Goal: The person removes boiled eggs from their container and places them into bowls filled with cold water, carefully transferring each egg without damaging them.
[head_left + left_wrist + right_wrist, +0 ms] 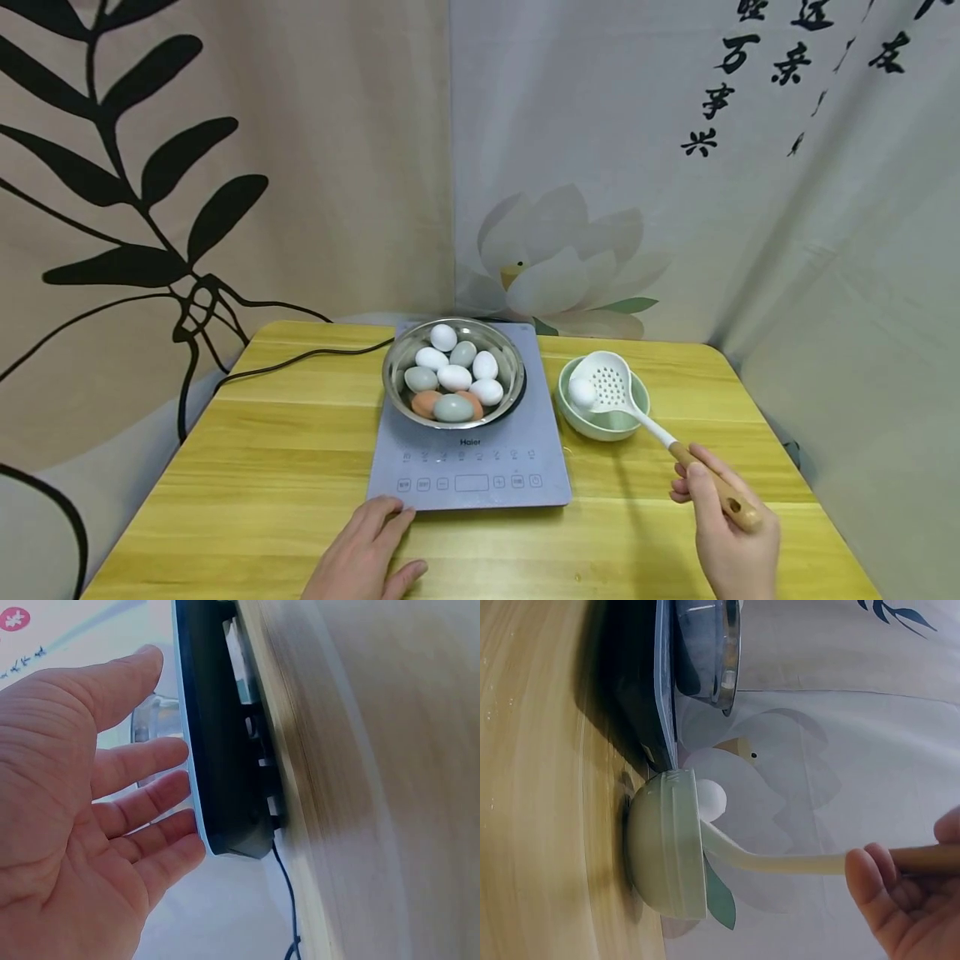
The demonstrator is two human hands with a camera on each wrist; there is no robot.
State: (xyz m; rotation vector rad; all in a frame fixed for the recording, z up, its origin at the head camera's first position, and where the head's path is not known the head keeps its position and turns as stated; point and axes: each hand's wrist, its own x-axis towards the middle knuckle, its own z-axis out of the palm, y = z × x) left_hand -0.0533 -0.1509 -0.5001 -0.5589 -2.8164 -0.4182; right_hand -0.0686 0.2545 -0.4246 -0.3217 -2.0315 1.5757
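Observation:
My right hand (738, 529) grips the wooden handle of a white slotted spoon (611, 379). The spoon's head lies over a pale green bowl (600, 427), with a white egg (582, 392) at its left side; in the right wrist view the egg (711, 799) shows above the bowl's rim. My left hand (367, 550) rests with relaxed fingers at the front left corner of a grey induction cooktop (468, 475). In the left wrist view its fingertips touch the cooktop's edge (193, 772). A steel bowl (390, 379) on the cooktop holds several white, bluish-grey and brown eggs (454, 377).
The wooden table (247, 467) carries the cooktop and green bowl. A black cable (300, 358) runs from the cooktop off the table's left edge. Printed curtains (352, 167) hang right behind the table and along its right side.

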